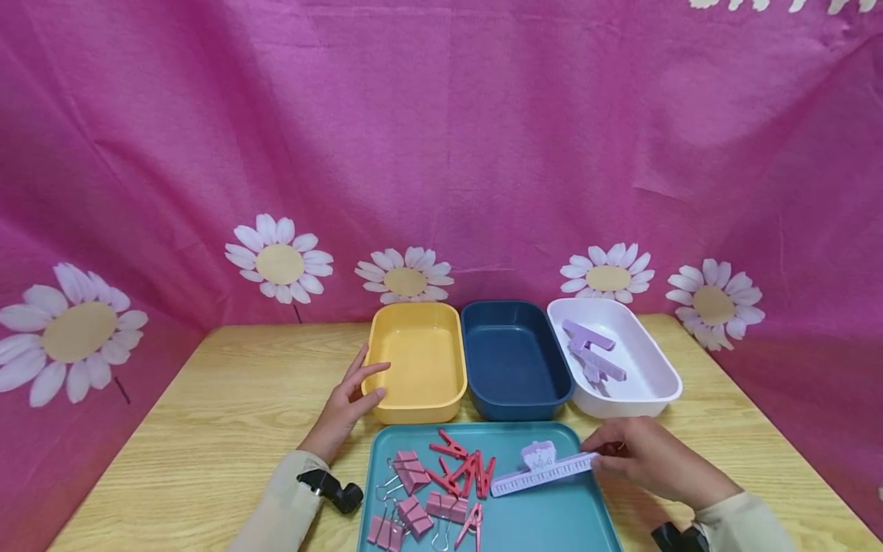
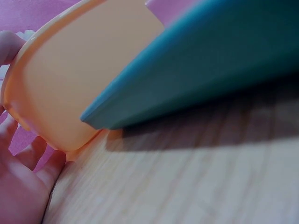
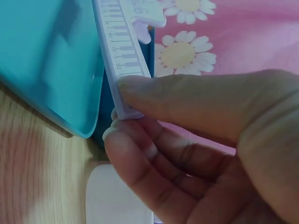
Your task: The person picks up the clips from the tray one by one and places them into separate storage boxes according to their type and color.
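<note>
Plainly, the right hand is the nearer one — its thumb and fingers pinch the right end of the long clip, which reaches leftward over the tray, its long axis slanting so the free end sits closer to the wearer. The white bin stands just beyond that hand; the left hand — fingers loosely spread — touches the yellow bin.

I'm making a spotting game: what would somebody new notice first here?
Probably the bright pink cloth with white daisies, filling the background. Below, a yellow bin, blue bin and white bin stand in a row. Nearer, the right hand pinches one end of a long purple clip at the teal tray.
</note>
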Demonstrator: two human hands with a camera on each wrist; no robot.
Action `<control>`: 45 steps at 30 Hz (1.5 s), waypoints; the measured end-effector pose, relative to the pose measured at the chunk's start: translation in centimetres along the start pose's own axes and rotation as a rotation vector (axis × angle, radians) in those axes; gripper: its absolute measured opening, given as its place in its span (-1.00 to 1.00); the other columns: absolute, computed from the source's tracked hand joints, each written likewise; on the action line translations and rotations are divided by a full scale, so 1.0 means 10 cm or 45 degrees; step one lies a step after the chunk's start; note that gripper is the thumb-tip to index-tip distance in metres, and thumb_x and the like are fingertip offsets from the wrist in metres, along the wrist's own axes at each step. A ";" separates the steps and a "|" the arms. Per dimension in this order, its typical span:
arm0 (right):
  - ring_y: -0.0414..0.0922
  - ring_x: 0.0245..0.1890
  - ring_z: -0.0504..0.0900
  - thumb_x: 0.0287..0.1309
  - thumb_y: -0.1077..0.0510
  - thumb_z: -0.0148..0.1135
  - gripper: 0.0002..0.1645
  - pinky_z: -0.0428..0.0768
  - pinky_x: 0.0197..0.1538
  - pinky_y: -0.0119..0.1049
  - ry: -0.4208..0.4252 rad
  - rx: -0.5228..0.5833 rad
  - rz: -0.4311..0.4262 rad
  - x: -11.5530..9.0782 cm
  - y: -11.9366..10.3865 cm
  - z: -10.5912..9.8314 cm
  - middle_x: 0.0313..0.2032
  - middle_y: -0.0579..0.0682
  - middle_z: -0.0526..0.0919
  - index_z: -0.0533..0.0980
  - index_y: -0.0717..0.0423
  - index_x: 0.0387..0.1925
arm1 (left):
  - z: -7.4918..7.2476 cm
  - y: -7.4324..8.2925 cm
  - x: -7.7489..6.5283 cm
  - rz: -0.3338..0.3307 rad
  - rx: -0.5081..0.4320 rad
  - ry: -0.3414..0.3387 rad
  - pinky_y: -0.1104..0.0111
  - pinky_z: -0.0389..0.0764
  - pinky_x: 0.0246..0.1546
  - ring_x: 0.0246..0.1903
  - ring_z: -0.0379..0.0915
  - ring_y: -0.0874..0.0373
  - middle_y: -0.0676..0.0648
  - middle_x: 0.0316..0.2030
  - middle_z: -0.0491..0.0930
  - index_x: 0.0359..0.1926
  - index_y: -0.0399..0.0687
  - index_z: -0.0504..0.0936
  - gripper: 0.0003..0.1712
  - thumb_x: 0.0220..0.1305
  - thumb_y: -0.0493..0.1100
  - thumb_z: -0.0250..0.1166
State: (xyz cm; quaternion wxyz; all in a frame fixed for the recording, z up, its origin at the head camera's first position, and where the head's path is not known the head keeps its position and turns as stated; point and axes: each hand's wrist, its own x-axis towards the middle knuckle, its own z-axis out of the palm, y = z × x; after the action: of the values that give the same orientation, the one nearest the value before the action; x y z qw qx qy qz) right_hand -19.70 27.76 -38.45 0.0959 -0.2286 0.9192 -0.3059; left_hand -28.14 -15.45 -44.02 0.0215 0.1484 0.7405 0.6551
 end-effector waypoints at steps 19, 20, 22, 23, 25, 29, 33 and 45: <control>-0.18 -0.38 0.63 0.12 0.11 0.36 -0.75 0.67 -0.28 -0.34 0.083 0.282 -0.112 -0.02 0.14 -0.25 -0.28 -0.08 0.73 0.69 0.10 -0.16 | -0.02 -0.26 0.13 0.046 0.005 0.025 0.14 -0.05 0.43 0.48 -0.37 0.09 0.20 0.51 -0.21 0.27 0.05 0.48 -0.53 0.34 -0.14 0.23; -0.17 -0.38 0.63 0.12 0.11 0.36 -0.74 0.68 -0.28 -0.33 0.100 0.295 -0.102 -0.02 0.15 -0.26 -0.28 -0.06 0.73 0.68 0.11 -0.15 | -0.02 -0.26 0.13 0.048 0.011 0.028 0.15 -0.05 0.43 0.48 -0.36 0.10 0.21 0.50 -0.20 0.26 0.07 0.48 -0.53 0.34 -0.12 0.24; -0.14 -0.37 0.64 0.12 0.11 0.36 -0.72 0.68 -0.26 -0.30 0.144 0.314 -0.079 -0.02 0.16 -0.30 -0.26 -0.02 0.73 0.68 0.14 -0.13 | -0.02 -0.25 0.12 0.051 0.016 0.032 0.16 -0.02 0.42 0.48 -0.35 0.11 0.23 0.50 -0.19 0.25 0.10 0.49 -0.53 0.33 -0.09 0.25; -0.13 -0.36 0.64 0.12 0.11 0.36 -0.70 0.69 -0.25 -0.29 0.170 0.321 -0.056 -0.02 0.17 -0.31 -0.25 0.01 0.72 0.67 0.15 -0.12 | -0.02 -0.25 0.12 0.055 0.016 0.031 0.17 -0.02 0.42 0.48 -0.35 0.11 0.22 0.50 -0.19 0.25 0.10 0.49 -0.53 0.33 -0.08 0.25; -0.09 -0.33 0.62 0.11 0.09 0.37 -0.66 0.69 -0.23 -0.28 0.225 0.344 0.008 -0.01 0.18 -0.34 -0.23 0.05 0.71 0.66 0.16 -0.09 | -0.01 -0.25 0.11 0.060 0.015 0.030 0.16 -0.01 0.42 0.48 -0.35 0.11 0.21 0.50 -0.19 0.25 0.11 0.50 -0.53 0.32 -0.08 0.26; -0.10 -0.29 0.60 0.09 0.03 0.39 -0.59 0.68 -0.24 -0.30 0.356 0.355 0.113 0.02 0.18 -0.38 -0.20 0.08 0.69 0.66 0.15 -0.05 | -0.02 -0.25 0.11 0.062 0.009 0.029 0.14 -0.02 0.42 0.48 -0.35 0.11 0.20 0.50 -0.19 0.25 0.10 0.50 -0.53 0.33 -0.11 0.25; -0.18 -0.29 0.59 0.11 -0.03 0.38 -0.57 0.66 -0.26 -0.33 0.492 0.323 0.132 0.08 0.18 -0.40 -0.21 0.03 0.71 0.66 0.12 -0.04 | -0.02 -0.25 0.10 0.057 0.005 0.028 0.15 -0.04 0.43 0.48 -0.36 0.10 0.22 0.50 -0.19 0.25 0.09 0.49 -0.53 0.33 -0.12 0.25; -0.24 -0.26 0.64 0.20 -0.04 0.30 -0.49 0.62 -0.22 -0.43 0.672 0.351 0.166 0.24 0.28 -0.61 -0.21 -0.10 0.72 0.59 0.24 0.05 | -0.02 -0.24 0.08 0.044 -0.009 0.025 0.17 -0.07 0.43 0.48 -0.39 0.12 0.22 0.50 -0.21 0.27 0.06 0.48 -0.51 0.34 -0.09 0.24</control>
State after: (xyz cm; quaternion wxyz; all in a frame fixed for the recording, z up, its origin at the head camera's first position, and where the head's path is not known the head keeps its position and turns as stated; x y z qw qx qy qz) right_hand -24.75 31.76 -35.32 -0.0966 -0.0667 0.8749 -0.4698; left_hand -29.40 -15.71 -46.22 0.0034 0.1548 0.7356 0.6594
